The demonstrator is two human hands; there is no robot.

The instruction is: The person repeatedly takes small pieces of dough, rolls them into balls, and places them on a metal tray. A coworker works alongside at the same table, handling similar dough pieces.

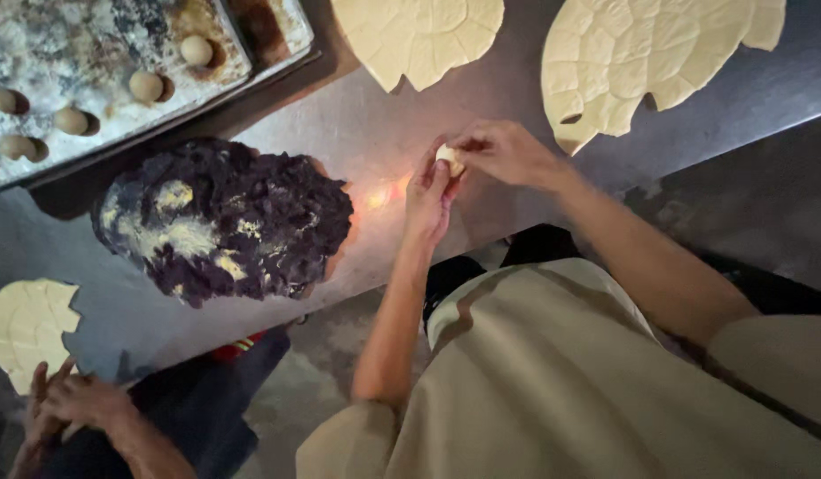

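Note:
Both my hands meet over the steel table (357,124) and pinch a small pale dough ball (446,157) between their fingertips. My left hand (428,197) cups it from below, and my right hand (504,151) closes over it from the right. A large dark purple-black mound of filling (228,222), streaked with pale patches, lies on the table just left of my hands. Two flat sheets of pale dough with round cut-outs, one (419,35) and another (641,62), lie at the far side.
A worn, floury metal tray (82,44) at the upper left carries several shaped dough balls (146,86). Another person's hands (73,404) work at the lower left beside a smaller cut dough sheet (29,324). The table's near edge runs diagonally below my hands.

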